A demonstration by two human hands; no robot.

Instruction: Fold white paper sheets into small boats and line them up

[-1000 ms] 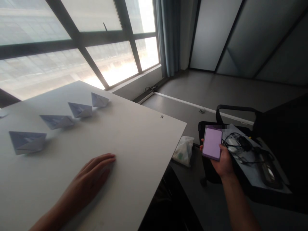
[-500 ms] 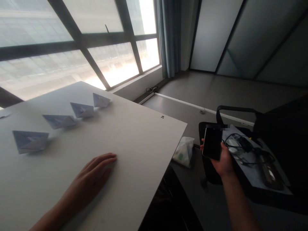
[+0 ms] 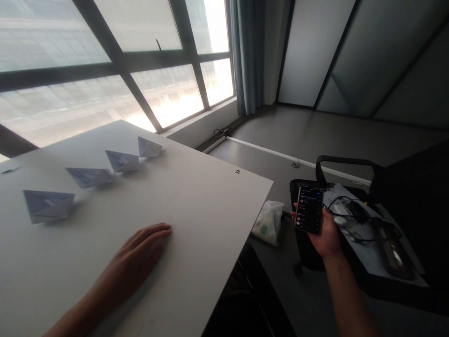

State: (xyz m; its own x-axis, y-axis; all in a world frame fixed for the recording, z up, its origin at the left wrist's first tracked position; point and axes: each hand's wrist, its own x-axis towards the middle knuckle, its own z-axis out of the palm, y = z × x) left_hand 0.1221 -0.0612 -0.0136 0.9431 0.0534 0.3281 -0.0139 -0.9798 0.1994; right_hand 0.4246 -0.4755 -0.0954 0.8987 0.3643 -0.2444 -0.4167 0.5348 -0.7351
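Head cam: R hand grips the phone, thumb along its R edge, fingertips curled round the L edge. Phone's long axis runs approx straight away from the wrist, far end leaning slightly R; screen faces up twd the camera. It's a flat slab w/ rounded corners, glossy dark glass, rows of tiny text + small round icons, too small to read.

L hand lies palm-down on the table, fingers nearly straight & together, gripping nothing. Tabletop's smooth, matte white. Beyond the L fingertips, off to their L, four folded papers stand in a slanting row: white, crisp creases, pointed corners.

Just R of the R fingers: black cables, tangled, on a chair w/ a curved black armrest. L of the R fingers, down by table edge: plastic bag, whitish, crinkly, see-through.
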